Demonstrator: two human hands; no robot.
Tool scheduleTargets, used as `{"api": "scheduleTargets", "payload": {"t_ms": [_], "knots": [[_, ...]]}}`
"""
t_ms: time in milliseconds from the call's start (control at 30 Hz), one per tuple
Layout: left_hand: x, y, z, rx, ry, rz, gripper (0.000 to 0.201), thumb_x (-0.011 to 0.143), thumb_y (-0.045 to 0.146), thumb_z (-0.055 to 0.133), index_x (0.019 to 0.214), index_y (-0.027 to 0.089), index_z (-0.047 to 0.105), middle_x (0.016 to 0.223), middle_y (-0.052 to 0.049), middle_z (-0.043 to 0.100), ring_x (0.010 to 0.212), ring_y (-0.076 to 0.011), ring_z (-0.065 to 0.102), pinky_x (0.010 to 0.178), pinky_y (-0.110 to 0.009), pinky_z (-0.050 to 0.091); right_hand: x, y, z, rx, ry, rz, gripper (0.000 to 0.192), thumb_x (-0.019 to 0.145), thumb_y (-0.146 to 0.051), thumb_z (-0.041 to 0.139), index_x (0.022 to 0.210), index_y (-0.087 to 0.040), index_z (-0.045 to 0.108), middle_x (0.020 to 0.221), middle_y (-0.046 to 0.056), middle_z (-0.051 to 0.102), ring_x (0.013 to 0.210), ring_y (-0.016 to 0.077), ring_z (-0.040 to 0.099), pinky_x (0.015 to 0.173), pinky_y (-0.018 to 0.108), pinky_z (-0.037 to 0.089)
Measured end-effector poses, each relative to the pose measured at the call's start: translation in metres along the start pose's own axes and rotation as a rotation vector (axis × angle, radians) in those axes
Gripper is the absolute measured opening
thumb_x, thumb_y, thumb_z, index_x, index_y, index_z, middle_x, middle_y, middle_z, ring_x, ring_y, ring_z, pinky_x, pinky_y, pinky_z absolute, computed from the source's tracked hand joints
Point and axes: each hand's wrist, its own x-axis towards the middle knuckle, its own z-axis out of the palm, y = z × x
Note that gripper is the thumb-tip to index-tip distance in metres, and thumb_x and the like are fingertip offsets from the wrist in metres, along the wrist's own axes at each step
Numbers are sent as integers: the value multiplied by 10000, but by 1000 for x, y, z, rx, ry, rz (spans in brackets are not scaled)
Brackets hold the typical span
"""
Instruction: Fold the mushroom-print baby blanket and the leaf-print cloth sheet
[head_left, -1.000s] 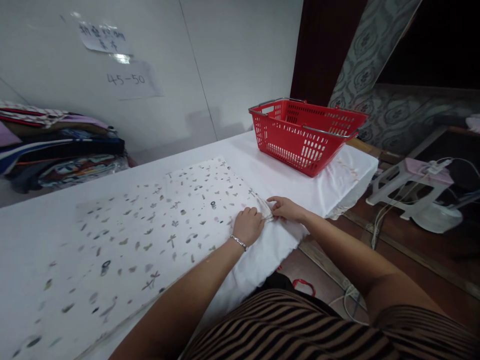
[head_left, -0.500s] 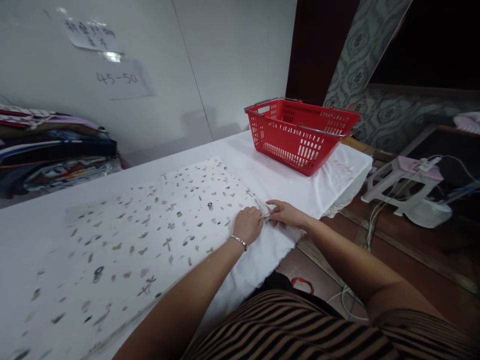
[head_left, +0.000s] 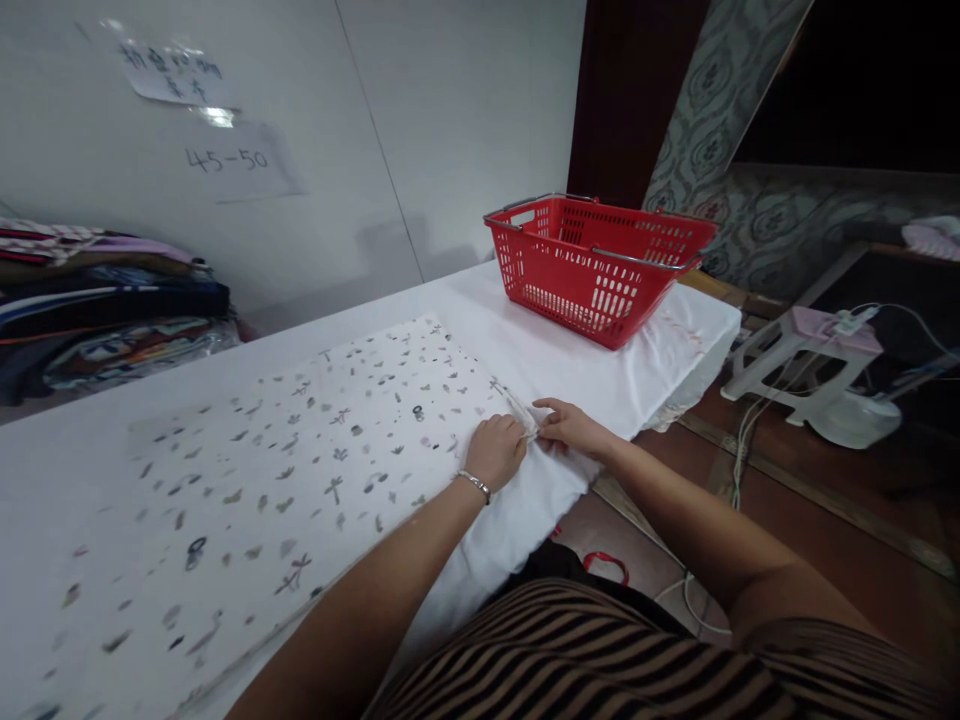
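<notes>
A white cloth (head_left: 300,480) with a small scattered print lies spread flat on the white-covered table, its near edge running along my left forearm. My left hand (head_left: 496,452), a silver bracelet at its wrist, rests on the cloth's near right corner with curled fingers gripping the edge. Just to the right, my right hand (head_left: 571,428) pinches the same corner between thumb and fingers, index finger raised a little. The fabric is slightly bunched where the hands meet, and my left fingertips are partly hidden.
A red plastic basket (head_left: 600,270) with metal handles stands at the far right of the table (head_left: 480,300). Folded garments (head_left: 112,300) are stacked at the left by the wall. A white stool (head_left: 810,355) with cables stands on the floor at the right.
The two hands stay at the cloth's corner with almost no movement. The whole view has shifted very slightly.
</notes>
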Motion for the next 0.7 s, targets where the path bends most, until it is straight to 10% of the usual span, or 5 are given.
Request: {"api": "scheduleTargets", "payload": {"t_ms": [700], "knots": [[8,0,-4,-152,-55,-133,239,870,346,437,867,215,637,846,-33,600,835,-169,527,753,-293,386,1,2,0,-20,-12,-48,553,720,-131,502,1259,-162,383,554,-69,576,359,50,414,353,150,287]]}}
